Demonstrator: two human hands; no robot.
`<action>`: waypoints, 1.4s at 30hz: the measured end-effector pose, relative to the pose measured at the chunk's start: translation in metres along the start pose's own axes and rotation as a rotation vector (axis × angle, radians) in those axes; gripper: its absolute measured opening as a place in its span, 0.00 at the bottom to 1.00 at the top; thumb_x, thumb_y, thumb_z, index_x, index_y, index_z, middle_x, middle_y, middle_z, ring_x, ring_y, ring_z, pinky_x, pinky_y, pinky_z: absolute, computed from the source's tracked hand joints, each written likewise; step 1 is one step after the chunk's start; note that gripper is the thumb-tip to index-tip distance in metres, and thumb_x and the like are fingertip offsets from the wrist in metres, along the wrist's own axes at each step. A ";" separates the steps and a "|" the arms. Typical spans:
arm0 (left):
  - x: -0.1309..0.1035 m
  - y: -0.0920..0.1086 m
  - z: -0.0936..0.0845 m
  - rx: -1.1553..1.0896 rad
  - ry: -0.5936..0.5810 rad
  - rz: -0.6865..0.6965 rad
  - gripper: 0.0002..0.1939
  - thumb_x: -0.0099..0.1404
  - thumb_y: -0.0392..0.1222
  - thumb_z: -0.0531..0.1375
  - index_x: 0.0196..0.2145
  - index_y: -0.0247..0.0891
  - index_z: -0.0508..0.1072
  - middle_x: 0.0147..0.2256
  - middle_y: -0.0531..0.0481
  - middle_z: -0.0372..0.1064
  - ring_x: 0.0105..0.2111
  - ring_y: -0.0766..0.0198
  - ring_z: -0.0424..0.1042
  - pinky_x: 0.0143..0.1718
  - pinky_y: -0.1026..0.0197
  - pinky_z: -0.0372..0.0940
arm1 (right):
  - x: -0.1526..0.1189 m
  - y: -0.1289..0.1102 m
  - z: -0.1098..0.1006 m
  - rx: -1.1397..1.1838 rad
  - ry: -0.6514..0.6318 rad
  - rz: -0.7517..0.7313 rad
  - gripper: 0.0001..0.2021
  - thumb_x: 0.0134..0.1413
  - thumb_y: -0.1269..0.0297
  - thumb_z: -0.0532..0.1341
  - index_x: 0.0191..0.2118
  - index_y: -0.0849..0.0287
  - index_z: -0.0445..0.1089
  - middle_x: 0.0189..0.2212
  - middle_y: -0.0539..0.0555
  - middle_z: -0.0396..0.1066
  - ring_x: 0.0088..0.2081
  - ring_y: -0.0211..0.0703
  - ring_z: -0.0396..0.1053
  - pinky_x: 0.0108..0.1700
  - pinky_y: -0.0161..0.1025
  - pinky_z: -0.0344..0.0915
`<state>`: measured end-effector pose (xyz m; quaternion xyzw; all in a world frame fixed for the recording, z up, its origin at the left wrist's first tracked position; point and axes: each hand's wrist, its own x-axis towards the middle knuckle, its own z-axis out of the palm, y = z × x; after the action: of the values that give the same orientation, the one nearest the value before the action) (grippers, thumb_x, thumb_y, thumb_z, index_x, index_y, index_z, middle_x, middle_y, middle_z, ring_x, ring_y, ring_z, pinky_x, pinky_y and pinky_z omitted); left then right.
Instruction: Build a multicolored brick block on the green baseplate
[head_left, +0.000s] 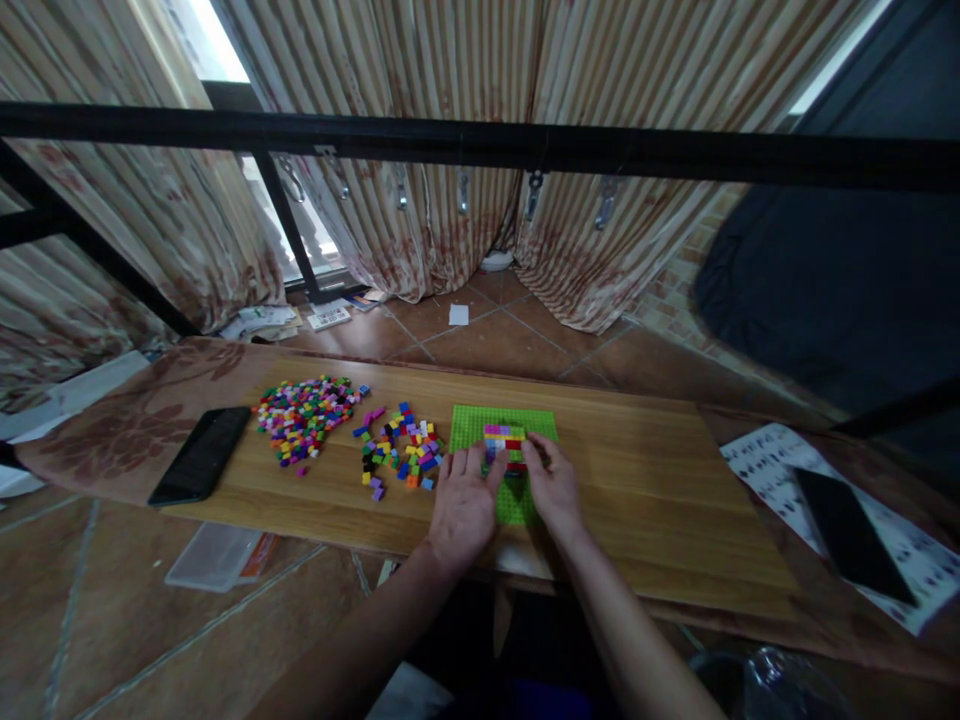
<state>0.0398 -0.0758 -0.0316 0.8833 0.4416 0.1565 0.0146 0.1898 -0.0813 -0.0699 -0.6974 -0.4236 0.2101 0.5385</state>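
Observation:
A green studded baseplate (465, 422) lies on the wooden board. Near its middle stands a block of small bricks (505, 434) in pink, yellow, white, red and blue. My left hand (466, 500) rests at the left side of the block, palm partly up, fingers apart, with nothing seen in it. On the right side, my right hand (551, 480) touches the block with bent thumb and fingertips close together; whatever is between them is too small to tell. The lower part of the block is partly hidden by my fingers.
Loose bricks form a large pile (304, 415) and a smaller group (401, 445) left of the baseplate. A dark phone (201, 455) lies at the left end. Another phone (855, 535) rests on a printed sheet (765, 460) at the right. A black rail (480, 138) crosses beyond the board.

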 end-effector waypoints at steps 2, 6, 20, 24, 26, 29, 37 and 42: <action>0.000 0.000 0.000 0.033 0.000 0.008 0.24 0.64 0.33 0.52 0.57 0.43 0.65 0.51 0.39 0.62 0.47 0.51 0.63 0.50 0.45 0.60 | 0.000 0.001 0.005 -0.002 -0.013 0.017 0.22 0.54 0.49 0.57 0.45 0.61 0.73 0.43 0.61 0.73 0.44 0.48 0.70 0.49 0.46 0.65; 0.000 0.001 0.004 0.090 -0.003 0.029 0.24 0.64 0.33 0.52 0.58 0.42 0.64 0.52 0.39 0.62 0.47 0.51 0.64 0.49 0.46 0.62 | -0.001 0.004 0.009 0.016 0.010 0.043 0.21 0.53 0.49 0.58 0.45 0.59 0.73 0.44 0.60 0.74 0.44 0.47 0.70 0.50 0.46 0.64; -0.001 -0.001 0.019 0.092 -0.004 0.088 0.25 0.66 0.32 0.50 0.60 0.40 0.60 0.53 0.38 0.64 0.46 0.54 0.69 0.47 0.50 0.66 | -0.002 0.005 0.013 0.027 0.037 0.109 0.21 0.49 0.48 0.61 0.43 0.59 0.74 0.40 0.58 0.76 0.40 0.47 0.72 0.46 0.44 0.66; -0.001 0.000 0.022 0.114 0.010 0.092 0.23 0.67 0.33 0.50 0.59 0.38 0.62 0.53 0.37 0.65 0.45 0.54 0.70 0.46 0.51 0.67 | -0.002 0.006 0.014 0.031 0.026 0.106 0.21 0.49 0.49 0.60 0.43 0.59 0.73 0.39 0.58 0.76 0.40 0.47 0.72 0.45 0.44 0.66; -0.001 0.002 0.023 0.133 0.012 0.101 0.23 0.67 0.34 0.50 0.59 0.37 0.62 0.53 0.36 0.65 0.44 0.54 0.70 0.46 0.51 0.67 | 0.000 0.005 0.014 0.044 0.023 0.102 0.21 0.49 0.50 0.60 0.43 0.60 0.73 0.39 0.59 0.76 0.40 0.47 0.72 0.46 0.45 0.66; 0.000 0.006 0.025 0.143 0.008 0.099 0.23 0.67 0.33 0.49 0.59 0.35 0.62 0.54 0.35 0.65 0.44 0.54 0.70 0.46 0.51 0.66 | 0.004 0.004 0.012 0.067 0.001 0.115 0.20 0.47 0.51 0.61 0.42 0.61 0.74 0.38 0.59 0.76 0.39 0.48 0.72 0.45 0.45 0.66; -0.018 0.008 0.016 -0.081 -0.008 0.057 0.32 0.62 0.32 0.51 0.64 0.35 0.51 0.62 0.34 0.54 0.55 0.48 0.63 0.52 0.45 0.62 | 0.008 0.007 0.002 0.116 -0.070 0.166 0.24 0.44 0.47 0.64 0.42 0.62 0.74 0.39 0.60 0.77 0.40 0.49 0.73 0.46 0.47 0.67; -0.064 -0.027 0.009 -0.219 0.169 -0.032 0.28 0.65 0.35 0.51 0.63 0.39 0.55 0.60 0.38 0.57 0.58 0.51 0.61 0.57 0.47 0.60 | -0.014 0.003 -0.012 0.076 0.112 0.026 0.23 0.52 0.48 0.59 0.44 0.63 0.73 0.40 0.62 0.76 0.40 0.47 0.72 0.45 0.46 0.66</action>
<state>-0.0149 -0.1084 -0.0615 0.8530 0.4354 0.2776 0.0761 0.1917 -0.1000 -0.0708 -0.6924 -0.3756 0.1937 0.5848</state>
